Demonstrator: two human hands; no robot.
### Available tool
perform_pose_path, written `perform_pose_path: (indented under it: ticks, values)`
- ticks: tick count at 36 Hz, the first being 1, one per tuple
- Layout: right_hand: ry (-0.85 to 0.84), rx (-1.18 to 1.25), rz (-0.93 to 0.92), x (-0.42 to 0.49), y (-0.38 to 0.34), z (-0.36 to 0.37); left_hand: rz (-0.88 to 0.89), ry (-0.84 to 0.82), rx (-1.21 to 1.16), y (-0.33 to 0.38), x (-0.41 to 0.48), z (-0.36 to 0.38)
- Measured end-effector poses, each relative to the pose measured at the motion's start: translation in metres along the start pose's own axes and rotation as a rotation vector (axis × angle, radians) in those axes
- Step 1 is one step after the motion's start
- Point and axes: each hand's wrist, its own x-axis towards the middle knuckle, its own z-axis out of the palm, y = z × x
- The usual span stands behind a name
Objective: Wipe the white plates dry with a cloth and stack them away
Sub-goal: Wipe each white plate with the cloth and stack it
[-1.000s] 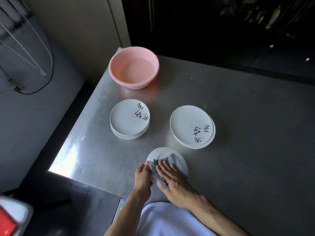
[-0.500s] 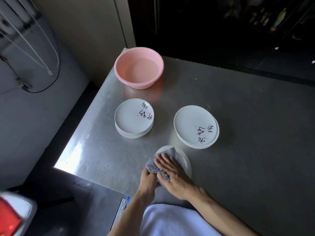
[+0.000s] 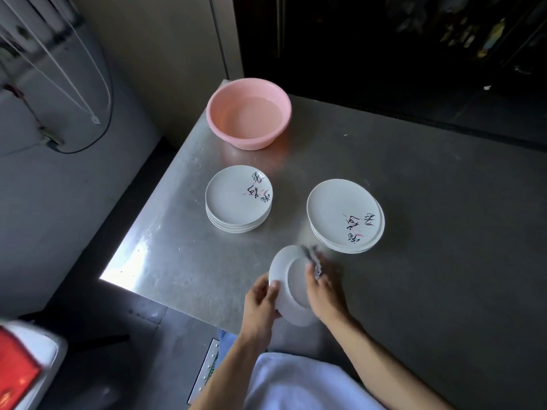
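A white plate point(image 3: 288, 279) is tilted up on edge near the table's front edge, its underside toward me. My left hand point(image 3: 262, 303) grips its left rim with the thumb on the back. My right hand point(image 3: 324, 294) holds the right side of the plate together with a grey cloth point(image 3: 313, 261), mostly hidden behind plate and fingers. Two stacks of white plates with printed marks stand behind: a left stack point(image 3: 238, 198) and a right stack point(image 3: 344, 216).
A pink basin point(image 3: 248, 112) holding water sits at the steel table's point(image 3: 444, 232) far left corner. The table's left edge drops to a dark floor. A red and white object point(image 3: 20, 371) lies at the bottom left. A wall with cables is on the left.
The plate lay flat under the wiping cloth and right hand; now both hands have lifted and tipped it up on edge, with the cloth shifted to its far right side.
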Motion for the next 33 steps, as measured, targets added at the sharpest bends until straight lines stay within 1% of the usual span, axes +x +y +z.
perform_pose_path:
  ticks: [1,2,3,5,7,8,10,11,12,13,14,16,17,18,19,20,22,23,24,25,26,27,28,29,30,31,32,33]
  values:
    - [0.039,0.066,0.119,0.002,-0.002,-0.001,-0.037,0.024,-0.036,-0.001,0.001,-0.001]
    - [0.060,0.135,0.183,0.002,-0.005,0.000,-0.082,0.044,-0.069,-0.001,0.003,-0.001]
    - [0.062,0.187,0.184,0.000,-0.008,0.001,-0.119,0.068,-0.085,0.000,0.005,-0.001]
    - [0.056,0.269,0.041,-0.005,-0.013,0.005,-0.134,0.066,-0.090,0.003,0.009,-0.004]
    - [-0.012,0.285,-0.195,-0.012,-0.019,0.010,-0.119,0.032,-0.087,0.007,0.009,-0.006]
    - [-0.079,0.261,-0.304,-0.015,-0.021,0.011,-0.116,0.009,-0.080,0.008,0.009,-0.007]
    - [-0.221,0.181,-0.448,-0.019,-0.026,0.014,-0.114,-0.039,-0.056,0.008,0.008,-0.008]
    - [-0.254,0.135,-0.500,-0.018,-0.026,0.015,-0.118,-0.050,-0.054,0.007,0.006,-0.008]
    - [-0.246,0.087,-0.529,-0.016,-0.023,0.016,-0.123,-0.055,-0.060,0.006,0.004,-0.008]
    - [-0.213,0.038,-0.508,-0.012,-0.020,0.019,-0.128,-0.057,-0.067,0.006,0.002,-0.009]
    - [-0.172,0.000,-0.404,-0.008,-0.019,0.020,-0.134,-0.052,-0.073,0.006,0.000,-0.009]
    - [-0.088,0.080,0.045,0.003,-0.024,0.013,-0.149,-0.035,-0.066,0.006,0.000,-0.011]
    - [-0.033,0.096,0.206,0.010,-0.027,0.010,-0.152,-0.029,-0.056,0.006,0.000,-0.011]
    - [0.007,0.041,0.213,0.014,-0.031,0.007,-0.150,-0.026,-0.044,0.006,0.000,-0.011]
    - [0.032,-0.001,0.106,0.014,-0.034,0.005,-0.143,-0.029,-0.031,0.006,0.001,-0.012]
    - [0.023,0.032,-0.045,0.010,-0.035,0.005,-0.135,-0.036,-0.020,0.006,0.002,-0.012]
    - [-0.065,0.080,-0.412,-0.005,-0.032,0.009,-0.105,-0.065,0.002,0.007,0.001,-0.013]
    - [-0.122,0.060,-0.533,-0.014,-0.028,0.011,-0.087,-0.084,0.009,0.007,0.001,-0.014]
    - [-0.182,0.044,-0.594,-0.020,-0.025,0.013,-0.076,-0.101,0.009,0.006,0.001,-0.015]
    - [-0.205,0.032,-0.609,-0.021,-0.021,0.015,-0.075,-0.115,-0.005,0.005,0.001,-0.016]
    - [-0.174,0.030,-0.577,-0.019,-0.019,0.015,-0.082,-0.128,-0.034,0.003,0.000,-0.017]
    - [-0.111,0.040,-0.500,-0.016,-0.019,0.016,-0.090,-0.144,-0.065,0.002,-0.001,-0.017]
    - [-0.029,0.049,-0.368,-0.011,-0.019,0.019,-0.095,-0.157,-0.097,0.000,-0.002,-0.016]
    - [0.046,0.072,-0.197,-0.004,-0.019,0.020,-0.104,-0.163,-0.125,-0.002,-0.002,-0.015]
    - [0.093,0.110,-0.003,0.002,-0.023,0.017,-0.117,-0.159,-0.153,-0.004,-0.001,-0.015]
    - [0.103,0.156,0.178,0.007,-0.025,0.016,-0.136,-0.145,-0.180,-0.006,0.000,-0.014]
    - [0.099,0.178,0.286,0.009,-0.028,0.015,-0.161,-0.129,-0.204,-0.007,0.002,-0.015]
    - [0.099,0.177,0.305,0.010,-0.031,0.015,-0.179,-0.114,-0.222,-0.007,0.003,-0.015]
